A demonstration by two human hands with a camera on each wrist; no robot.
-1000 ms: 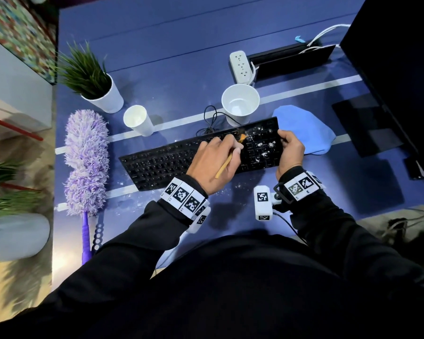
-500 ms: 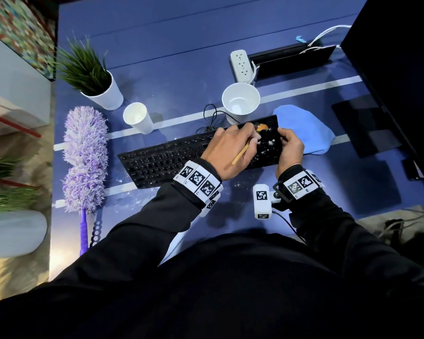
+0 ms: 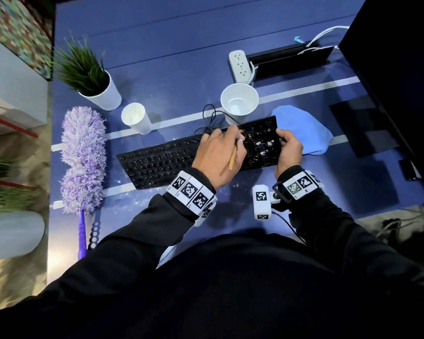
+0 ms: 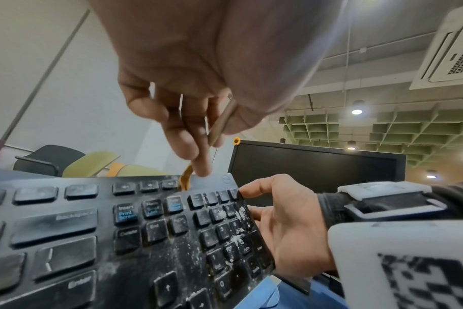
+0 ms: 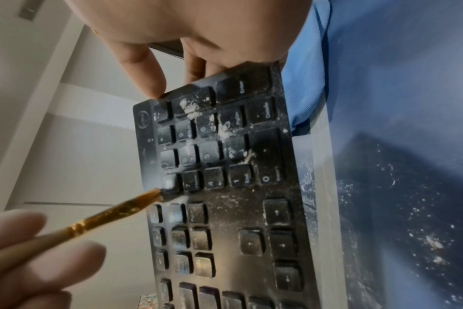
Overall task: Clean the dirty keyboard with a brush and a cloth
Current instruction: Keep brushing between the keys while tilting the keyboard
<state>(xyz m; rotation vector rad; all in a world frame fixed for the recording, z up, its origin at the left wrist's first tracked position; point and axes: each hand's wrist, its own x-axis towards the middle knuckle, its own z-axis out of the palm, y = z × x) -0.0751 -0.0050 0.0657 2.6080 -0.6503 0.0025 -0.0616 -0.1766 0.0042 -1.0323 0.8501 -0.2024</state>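
Observation:
A black keyboard [image 3: 157, 162] lies slantwise on the blue table, with white dust on its number pad [image 5: 219, 129]. My left hand [image 3: 230, 143] pinches a thin wooden brush [image 3: 232, 159] over the keyboard's right part. The brush's orange bristles [image 5: 152, 197] touch the keys by the number pad's top-left corner. My right hand [image 3: 285, 140] grips the keyboard's right end, its thumb [image 5: 143, 69] on the far corner. In the left wrist view the brush [image 4: 222, 123] runs down between the fingers to the keyboard's [image 4: 145, 230] top row. A blue cloth [image 3: 304, 128] lies just right of the keyboard, partly under its end.
Two white cups [image 3: 239, 101] [image 3: 135, 117] stand behind the keyboard, its cable looped between them. A purple duster [image 3: 83, 155] lies at the left beside a potted plant [image 3: 88, 77]. A power strip [image 3: 240, 66] is at the back, a dark monitor [image 3: 402, 69] at the right. Dust specks dot the table [image 5: 423, 240].
My left hand swept the brush right along the keyboard's far rows, then drew it back left. The right hand has kept its hold on the keyboard's end.

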